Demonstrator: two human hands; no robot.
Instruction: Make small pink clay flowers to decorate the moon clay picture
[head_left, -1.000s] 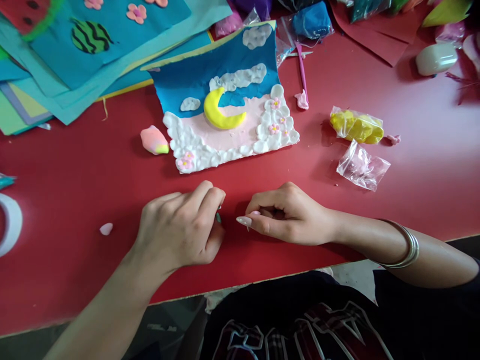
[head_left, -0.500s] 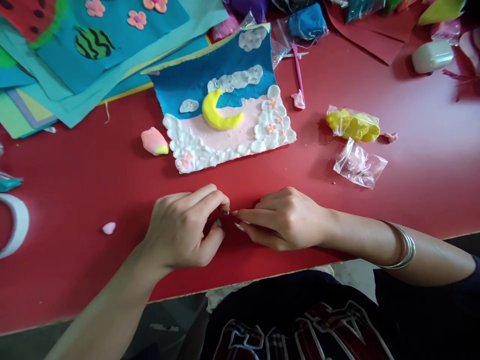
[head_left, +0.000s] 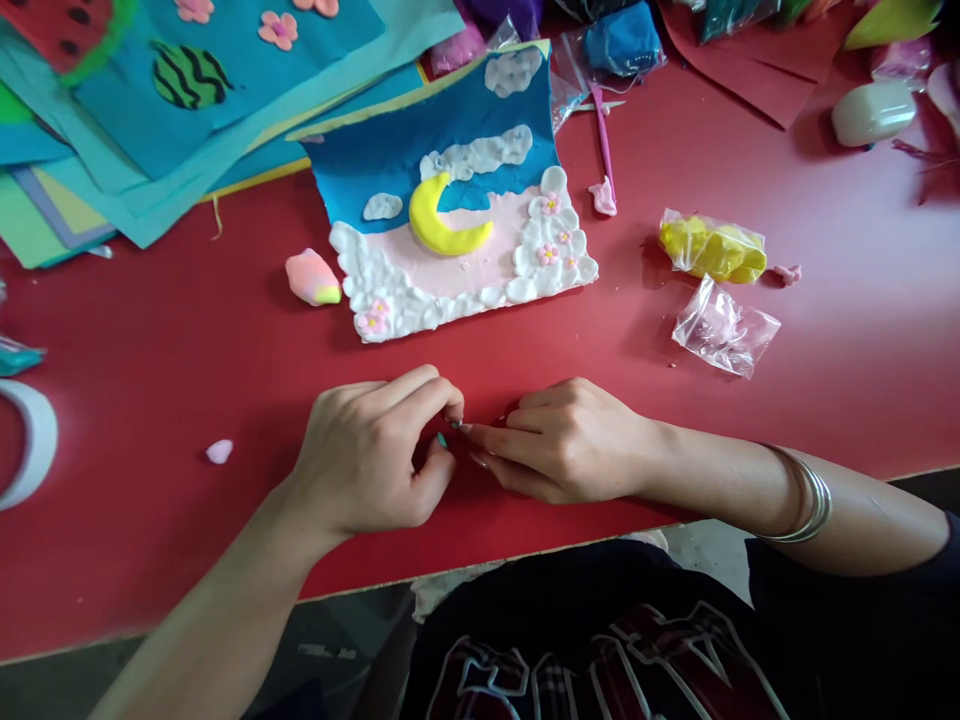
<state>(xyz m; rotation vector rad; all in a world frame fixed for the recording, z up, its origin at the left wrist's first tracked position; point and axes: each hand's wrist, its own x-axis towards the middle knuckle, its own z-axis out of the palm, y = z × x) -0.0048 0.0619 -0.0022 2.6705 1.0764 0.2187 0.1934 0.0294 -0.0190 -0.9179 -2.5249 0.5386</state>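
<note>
My left hand [head_left: 371,455] and my right hand [head_left: 566,440] rest on the red table [head_left: 150,360] near its front edge, fingertips meeting between them. Both pinch at something tiny there; it is too small to make out. My right wrist wears silver bangles [head_left: 806,495]. Just beyond the hands lies a clay picture [head_left: 450,200] on blue card: a yellow crescent moon [head_left: 442,222], white clouds, pink ground and small pink flowers. A pink and yellow clay lump [head_left: 313,278] sits to its left.
A small pink clay bit [head_left: 220,451] lies left of my left hand. Bags of yellow clay [head_left: 712,248] and pale pink clay [head_left: 724,328] lie at the right. Stacked coloured sheets [head_left: 150,120] fill the far left. A pink tool [head_left: 604,140] and a white tape roll [head_left: 30,440] are also here.
My right hand has slid left and stretched its fingers until they meet my left fingertips. My left hand has barely moved.
</note>
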